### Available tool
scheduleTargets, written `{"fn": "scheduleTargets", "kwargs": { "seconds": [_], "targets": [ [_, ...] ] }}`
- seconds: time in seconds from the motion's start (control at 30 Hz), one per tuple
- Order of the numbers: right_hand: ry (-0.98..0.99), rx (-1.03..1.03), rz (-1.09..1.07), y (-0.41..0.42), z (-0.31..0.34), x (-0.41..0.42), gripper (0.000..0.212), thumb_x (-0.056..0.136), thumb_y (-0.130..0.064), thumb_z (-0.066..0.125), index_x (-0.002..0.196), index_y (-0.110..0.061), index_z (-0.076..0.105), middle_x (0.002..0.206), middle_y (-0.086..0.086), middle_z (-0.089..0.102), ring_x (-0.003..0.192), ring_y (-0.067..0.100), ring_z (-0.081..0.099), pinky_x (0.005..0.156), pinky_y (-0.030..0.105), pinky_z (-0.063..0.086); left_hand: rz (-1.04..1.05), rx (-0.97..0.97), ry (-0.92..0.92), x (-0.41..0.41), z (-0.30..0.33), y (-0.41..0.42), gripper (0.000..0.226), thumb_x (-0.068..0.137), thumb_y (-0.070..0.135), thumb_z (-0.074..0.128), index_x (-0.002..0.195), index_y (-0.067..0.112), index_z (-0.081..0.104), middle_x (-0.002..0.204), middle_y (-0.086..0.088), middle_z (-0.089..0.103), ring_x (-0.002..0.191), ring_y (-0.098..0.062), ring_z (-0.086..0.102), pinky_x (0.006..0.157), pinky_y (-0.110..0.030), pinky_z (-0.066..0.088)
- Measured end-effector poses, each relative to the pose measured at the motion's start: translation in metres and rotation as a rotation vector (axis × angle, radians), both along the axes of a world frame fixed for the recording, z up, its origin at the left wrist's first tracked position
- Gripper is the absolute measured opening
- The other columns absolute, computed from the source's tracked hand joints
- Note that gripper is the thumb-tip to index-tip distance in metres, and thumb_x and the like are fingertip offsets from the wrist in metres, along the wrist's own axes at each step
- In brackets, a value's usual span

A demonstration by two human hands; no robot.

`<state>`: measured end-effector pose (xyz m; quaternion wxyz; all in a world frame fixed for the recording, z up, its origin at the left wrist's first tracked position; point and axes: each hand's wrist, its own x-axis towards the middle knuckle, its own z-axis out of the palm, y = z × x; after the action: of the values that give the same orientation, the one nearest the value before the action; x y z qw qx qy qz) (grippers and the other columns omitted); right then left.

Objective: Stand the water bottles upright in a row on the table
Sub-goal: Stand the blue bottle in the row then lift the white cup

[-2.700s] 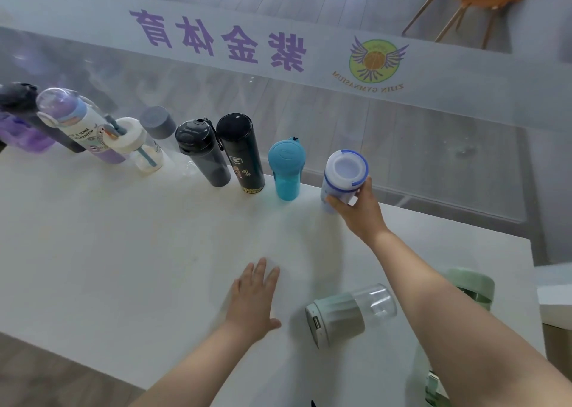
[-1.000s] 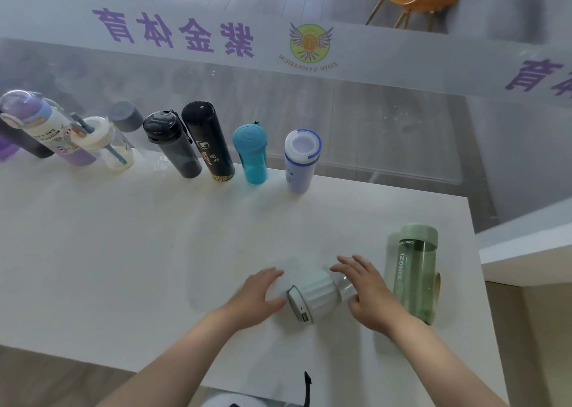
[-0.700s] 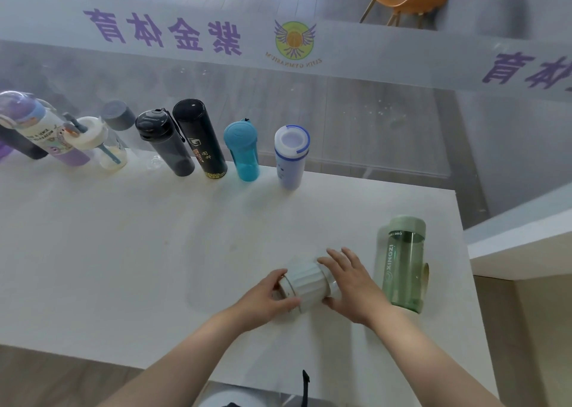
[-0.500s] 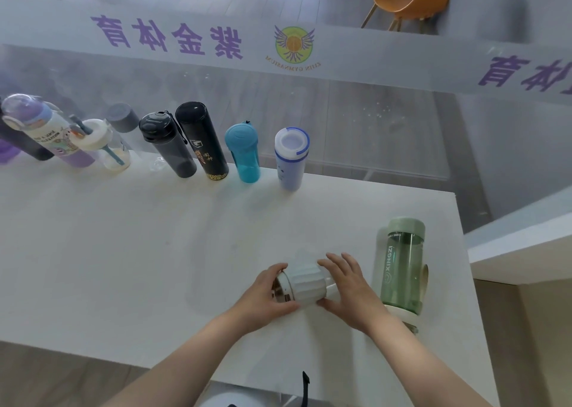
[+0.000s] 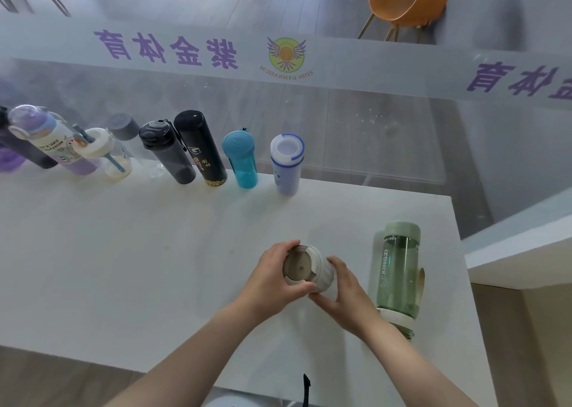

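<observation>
Both hands hold a short pale-green ribbed bottle [image 5: 309,270] near the table's front right, tipped with its round end toward me. My left hand [image 5: 272,279] wraps its left side and my right hand [image 5: 343,292] cups its right and underside. A translucent green bottle [image 5: 397,270] lies on its side just right of my hands. Along the white table's [image 5: 123,252] far edge stands a row of upright bottles: a white one with a blue rim [image 5: 286,163], a teal one [image 5: 241,159], a tall black one [image 5: 199,151], a dark grey one [image 5: 167,151] and several more to the left.
A glass partition with purple lettering [image 5: 167,50] runs right behind the row. The table's right edge [image 5: 464,267] drops off beside the green bottle, with a white ledge [image 5: 520,258] beyond. An orange chair [image 5: 408,1] stands behind the glass.
My right hand let go of the blue-rimmed bottle at the row. Both hands then closed on the ribbed bottle lying at the front and tipped it up off the table.
</observation>
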<state>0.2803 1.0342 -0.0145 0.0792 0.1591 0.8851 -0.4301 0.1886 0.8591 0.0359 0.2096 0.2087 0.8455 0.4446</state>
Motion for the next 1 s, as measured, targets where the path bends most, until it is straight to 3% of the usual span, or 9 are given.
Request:
{"fn": "scheduleTargets", "kwargs": {
  "seconds": [0.1, 0.23, 0.33, 0.5, 0.67, 0.83, 1.0],
  "targets": [
    [0.070, -0.049, 0.005, -0.001, 0.008, -0.002, 0.078, 0.076, -0.054, 0.070, 0.140, -0.034, 0.030, 0.135, -0.017, 0.044, 0.125, 0.007, 0.041, 0.099, 0.023, 0.037, -0.133, -0.059, 0.141, -0.001, 0.006, 0.008, 0.085, 0.068, 0.048, 0.078, 0.140, 0.029, 0.038, 0.132, 0.014, 0.046, 0.125, -0.007, 0.038, 0.107, -0.020, 0.032],
    [0.183, -0.172, -0.033, -0.003, 0.018, -0.002, 0.073, 0.077, -0.035, 0.077, 0.137, -0.034, 0.037, 0.131, -0.020, 0.050, 0.122, 0.006, 0.049, 0.097, 0.022, 0.043, -0.224, -0.107, 0.220, -0.002, 0.011, 0.020, 0.086, 0.071, 0.044, 0.077, 0.143, 0.028, 0.034, 0.140, 0.014, 0.043, 0.130, -0.007, 0.031, 0.109, -0.017, 0.026],
    [0.192, -0.227, -0.101, -0.003, 0.020, 0.002, 0.070, 0.078, -0.024, 0.077, 0.133, -0.037, 0.036, 0.127, -0.021, 0.051, 0.118, 0.003, 0.051, 0.091, 0.014, 0.042, -0.272, -0.117, 0.183, -0.004, 0.013, 0.025, 0.085, 0.074, 0.043, 0.076, 0.145, 0.031, 0.030, 0.143, 0.015, 0.040, 0.133, -0.004, 0.028, 0.111, -0.020, 0.028],
    [0.186, -0.263, -0.180, -0.001, 0.013, 0.010, 0.071, 0.079, -0.025, 0.078, 0.135, -0.035, 0.035, 0.133, -0.015, 0.050, 0.123, 0.002, 0.049, 0.096, 0.013, 0.039, -0.343, -0.137, 0.093, -0.011, 0.008, 0.024, 0.084, 0.078, 0.047, 0.073, 0.146, 0.040, 0.024, 0.147, 0.020, 0.033, 0.135, 0.003, 0.025, 0.109, -0.014, 0.023],
    [0.168, -0.286, -0.221, -0.002, 0.009, 0.009, 0.075, 0.079, -0.028, 0.078, 0.138, -0.029, 0.033, 0.133, -0.019, 0.048, 0.123, -0.003, 0.046, 0.095, 0.007, 0.036, -0.362, -0.253, 0.063, -0.029, -0.008, 0.007, 0.079, 0.082, 0.047, 0.069, 0.147, 0.036, 0.024, 0.152, 0.014, 0.033, 0.139, -0.005, 0.027, 0.111, -0.016, 0.021],
    [0.148, -0.286, -0.247, 0.007, 0.002, -0.010, 0.080, 0.078, -0.027, 0.078, 0.140, -0.028, 0.028, 0.134, -0.014, 0.049, 0.125, 0.003, 0.048, 0.103, 0.029, 0.042, -0.336, -0.512, 0.048, -0.051, -0.031, -0.017, 0.080, 0.085, 0.046, 0.065, 0.150, 0.031, 0.020, 0.160, 0.004, 0.015, 0.146, -0.017, 0.015, 0.118, -0.030, 0.019],
    [0.147, -0.309, -0.288, 0.023, 0.001, -0.042, 0.073, 0.077, -0.031, 0.076, 0.134, -0.041, 0.031, 0.128, -0.023, 0.050, 0.121, 0.001, 0.051, 0.105, 0.039, 0.043, -0.348, -0.791, -0.009, -0.059, -0.053, -0.034, 0.091, 0.082, 0.050, 0.066, 0.152, 0.031, 0.011, 0.162, -0.002, -0.011, 0.149, -0.025, -0.002, 0.119, -0.043, 0.019]
  ]
}}
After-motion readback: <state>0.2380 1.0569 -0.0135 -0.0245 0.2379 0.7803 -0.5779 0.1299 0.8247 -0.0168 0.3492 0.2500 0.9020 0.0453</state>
